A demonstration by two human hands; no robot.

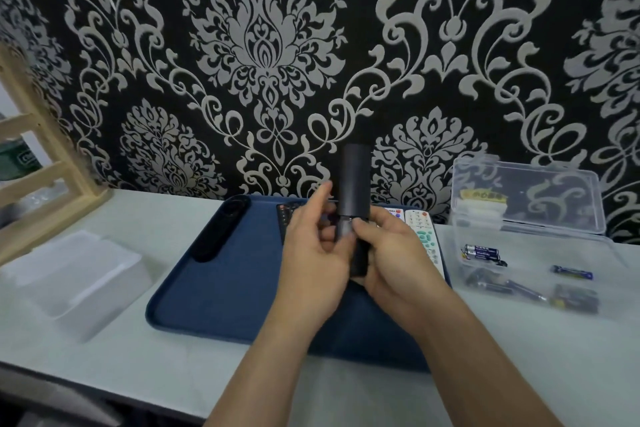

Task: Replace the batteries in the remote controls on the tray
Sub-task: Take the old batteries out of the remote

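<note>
Remote [356, 184] is held upright above the tray [214, 288]: right hand [391, 253] fingers clamped round its lower body, left hand [311, 263] fingers curled against its middle. Likely light, rigid, smooth plastic (slippery); grip along the long sides.

Dim even light, soft blur, wide-angle edge distortion

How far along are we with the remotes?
Nothing shows as finished. In hand: left hand and right hand hold the slim black remote upright, cover seemingly part-slid. Left: black oval remote and white green-buttoned remote lie on the blue tray; batteries sit in the clear plastic box.
</note>
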